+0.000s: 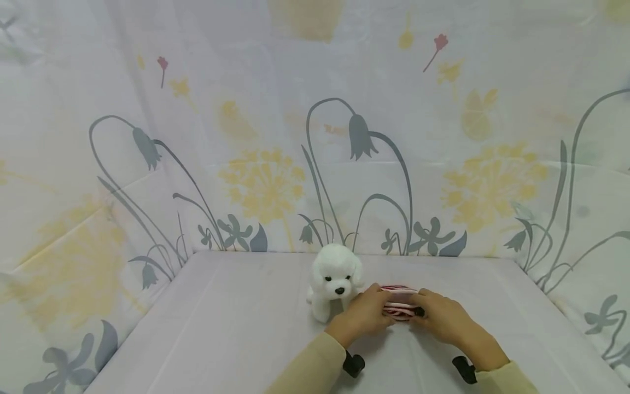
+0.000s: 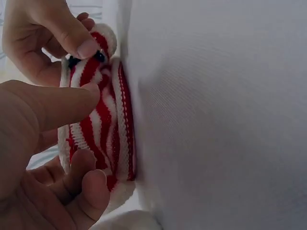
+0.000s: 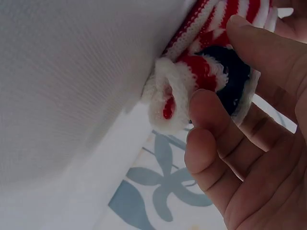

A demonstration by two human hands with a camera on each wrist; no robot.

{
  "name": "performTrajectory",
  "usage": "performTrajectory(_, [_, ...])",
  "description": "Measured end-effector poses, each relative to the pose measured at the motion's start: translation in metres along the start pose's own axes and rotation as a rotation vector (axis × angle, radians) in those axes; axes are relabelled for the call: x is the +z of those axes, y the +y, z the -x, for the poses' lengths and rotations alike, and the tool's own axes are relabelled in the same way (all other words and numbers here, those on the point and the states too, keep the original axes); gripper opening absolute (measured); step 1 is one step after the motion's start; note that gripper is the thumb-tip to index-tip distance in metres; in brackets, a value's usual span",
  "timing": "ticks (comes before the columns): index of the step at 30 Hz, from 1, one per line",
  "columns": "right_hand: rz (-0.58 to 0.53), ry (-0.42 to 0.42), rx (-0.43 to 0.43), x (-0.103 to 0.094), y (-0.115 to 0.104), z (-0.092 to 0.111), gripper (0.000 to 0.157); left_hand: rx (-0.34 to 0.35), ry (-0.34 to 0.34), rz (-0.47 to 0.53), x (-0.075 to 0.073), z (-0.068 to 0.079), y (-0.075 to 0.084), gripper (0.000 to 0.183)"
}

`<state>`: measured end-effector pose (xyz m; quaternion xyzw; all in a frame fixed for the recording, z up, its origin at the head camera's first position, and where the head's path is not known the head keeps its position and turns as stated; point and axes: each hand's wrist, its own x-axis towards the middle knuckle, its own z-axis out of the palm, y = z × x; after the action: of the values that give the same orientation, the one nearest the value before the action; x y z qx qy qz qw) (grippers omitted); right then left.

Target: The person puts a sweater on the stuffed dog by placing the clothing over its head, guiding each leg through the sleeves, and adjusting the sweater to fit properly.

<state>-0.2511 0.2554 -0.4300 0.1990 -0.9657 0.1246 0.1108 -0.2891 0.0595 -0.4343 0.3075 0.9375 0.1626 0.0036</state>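
A small knitted sweater (image 1: 401,312), striped red and white with a navy patch, is bunched on the white surface between my two hands. My left hand (image 1: 364,313) grips one end, its thumb (image 2: 72,103) lying across the stripes in the left wrist view. The other end is held by my right hand (image 1: 440,316), near the navy patch (image 3: 230,76) and a short white-cuffed sleeve (image 3: 168,103). A ribbed hem (image 2: 125,124) runs along the side by the surface. Just left of my left hand sits a white plush dog (image 1: 337,279), facing me.
The work surface (image 1: 236,323) is covered with pale cloth. Behind it and at the sides hangs a flower-printed curtain (image 1: 423,109). Black straps (image 1: 353,364) show at both wrists, beside the beige sleeves (image 1: 315,364).
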Motion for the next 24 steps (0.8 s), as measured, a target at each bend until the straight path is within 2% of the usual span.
performTrajectory(6, [-0.009, -0.022, 0.002, -0.012, -0.005, -0.001, 0.022, 0.083, 0.014, -0.057, -0.003, 0.008, -0.004, 0.015])
performTrajectory(11, [-0.026, -0.024, -0.046, -0.027, -0.013, 0.002, 0.015, 0.162, 0.054, -0.142, -0.014, 0.029, 0.001, 0.015])
performTrajectory(15, [-0.034, -0.002, -0.121, -0.04, -0.024, 0.006, 0.017, 0.224, 0.109, -0.203, -0.033, 0.051, 0.007, 0.014])
performTrajectory(18, [-0.014, 0.054, -0.178, -0.049, -0.035, 0.008, 0.021, 0.26, 0.146, -0.237, -0.049, 0.067, 0.011, 0.017])
performTrajectory(24, [0.014, 0.248, -0.326, -0.067, -0.055, 0.005, 0.032, 0.354, 0.259, -0.288, -0.08, 0.089, 0.012, 0.018])
